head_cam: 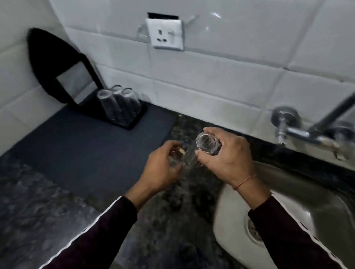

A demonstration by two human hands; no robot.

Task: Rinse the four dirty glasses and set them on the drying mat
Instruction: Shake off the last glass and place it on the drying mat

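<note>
A clear glass (207,143) is held tilted over the dark stone counter, just left of the sink, its thick base turned up toward me. My right hand (229,160) grips it around the base end. My left hand (160,171) curls its fingers and thumb around the lower, mouth end, though blur hides the exact contact. The dark blue drying mat (83,150) lies to the left of both hands. Three clear glasses (117,104) stand upside down in a tight group at the mat's back corner, on a small black square.
A steel sink (305,194) with a drain (254,229) sits on the right, under a wall tap (308,134) with a dark spout. A black object with a shiny panel (59,66) leans in the left wall corner. A wall socket (165,34) is above.
</note>
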